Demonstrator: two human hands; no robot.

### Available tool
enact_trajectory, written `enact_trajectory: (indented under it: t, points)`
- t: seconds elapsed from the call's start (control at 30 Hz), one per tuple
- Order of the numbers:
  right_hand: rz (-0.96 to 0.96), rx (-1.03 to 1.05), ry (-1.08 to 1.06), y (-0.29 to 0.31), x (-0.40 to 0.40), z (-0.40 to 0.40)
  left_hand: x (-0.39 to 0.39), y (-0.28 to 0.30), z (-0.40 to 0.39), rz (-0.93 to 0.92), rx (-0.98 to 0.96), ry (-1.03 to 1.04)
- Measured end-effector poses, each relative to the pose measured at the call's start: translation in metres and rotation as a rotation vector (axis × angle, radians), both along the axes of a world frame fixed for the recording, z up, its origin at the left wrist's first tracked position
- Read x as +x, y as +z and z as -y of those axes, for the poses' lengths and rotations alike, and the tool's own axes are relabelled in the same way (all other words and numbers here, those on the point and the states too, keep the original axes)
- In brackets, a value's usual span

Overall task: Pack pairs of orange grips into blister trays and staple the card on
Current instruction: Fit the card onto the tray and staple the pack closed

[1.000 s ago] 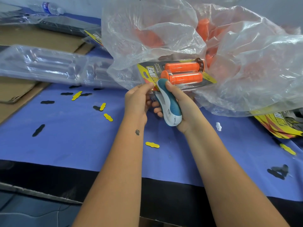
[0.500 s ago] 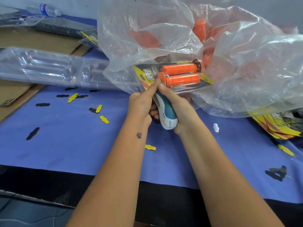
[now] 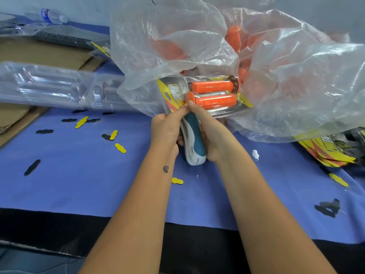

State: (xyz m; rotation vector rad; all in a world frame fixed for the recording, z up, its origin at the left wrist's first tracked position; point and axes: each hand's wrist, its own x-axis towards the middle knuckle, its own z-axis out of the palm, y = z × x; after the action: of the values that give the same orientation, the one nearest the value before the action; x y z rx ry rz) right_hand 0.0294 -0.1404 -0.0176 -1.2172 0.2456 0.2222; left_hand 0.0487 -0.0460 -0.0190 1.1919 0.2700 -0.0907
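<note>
Both hands squeeze a teal-and-white stapler (image 3: 194, 143) onto the near edge of a yellow-printed card (image 3: 171, 95) — left hand (image 3: 167, 129) and right hand (image 3: 212, 135) curled round it. Two orange grips (image 3: 214, 93) already sit in the clear blister tray (image 3: 227, 112); loose grips in the clear plastic bag (image 3: 276, 66) and far-left empty trays (image 3: 49, 86) suggest many packs remain.

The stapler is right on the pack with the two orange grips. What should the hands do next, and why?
Probably squeeze the stapler shut. Both the left hand and the right hand grip it, its nose sits at the edge of the pack, and both orange grips already lie in their tray. A firm press would likely pin the card on.
</note>
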Motion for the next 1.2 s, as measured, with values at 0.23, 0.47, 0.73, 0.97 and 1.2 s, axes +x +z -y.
enact_trajectory:
  t: [0.23,0.47,0.73,0.97,1.2]
  points:
    - [-0.025,-0.094,-0.129,-0.005,0.010,-0.009,-0.004,0.001,0.006,0.042,0.010,0.010]
    - [-0.024,-0.226,-0.177,-0.011,0.011,-0.012,-0.004,-0.003,0.006,0.003,-0.197,0.088]
    - [-0.047,-0.135,-0.186,-0.006,0.011,-0.014,-0.001,-0.003,0.006,0.007,-0.211,0.017]
    - [-0.047,-0.129,0.002,0.001,0.004,-0.001,0.004,-0.006,-0.005,-0.096,-0.215,-0.062]
    - [-0.027,-0.259,0.116,0.006,-0.018,0.056,0.007,-0.003,-0.009,-0.010,-0.420,-0.024]
